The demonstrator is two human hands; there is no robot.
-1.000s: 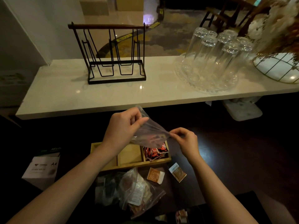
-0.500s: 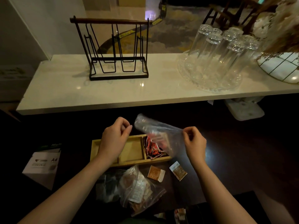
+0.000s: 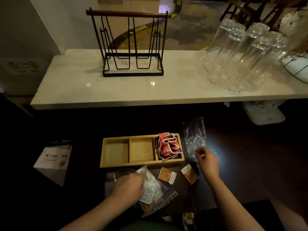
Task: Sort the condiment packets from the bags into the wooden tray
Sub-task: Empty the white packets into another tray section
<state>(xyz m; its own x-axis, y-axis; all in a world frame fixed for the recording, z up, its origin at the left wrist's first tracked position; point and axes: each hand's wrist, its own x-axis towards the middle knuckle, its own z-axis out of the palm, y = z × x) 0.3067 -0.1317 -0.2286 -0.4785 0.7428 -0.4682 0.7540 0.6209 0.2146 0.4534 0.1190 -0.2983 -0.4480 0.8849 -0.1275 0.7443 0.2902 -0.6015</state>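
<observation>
1. We see the three-compartment wooden tray (image 3: 115, 164) on the dark lower counter (image 3: 250, 164), just beyond and between our hands. Its compartment nearest our right hand is heaped with red-and-black condiment packets (image 3: 168, 145); the other two are bare, which we judge leaves them for the remaining kinds.
2. Two loose orange-brown and white packets (image 3: 167, 175) lie on the counter just this side of the tray, between our hands and outside any compartment, likely waiting to be sorted.
3. A crumpled clear plastic bag (image 3: 194, 139) that looks empty lies just beyond our right hand, beside the tray's filled end, so we judge it set aside as finished.
4. A clear plastic bag of white and brown packets (image 3: 155, 195) lies under and beside our left hand, close to us; we take it for the next one to empty.
5. Our left hand (image 3: 128, 187) rests on that full bag with fingers curled into the plastic, apparently gripping it.
6. Our right hand (image 3: 207, 161) has its fingers curled at the empty bag's near edge; whether it pinches the plastic, we cannot tell.
7. Farther off, a pale marble shelf (image 3: 75, 90) carries a black wire rack (image 3: 131, 47) and upturned glasses (image 3: 241, 52).
</observation>
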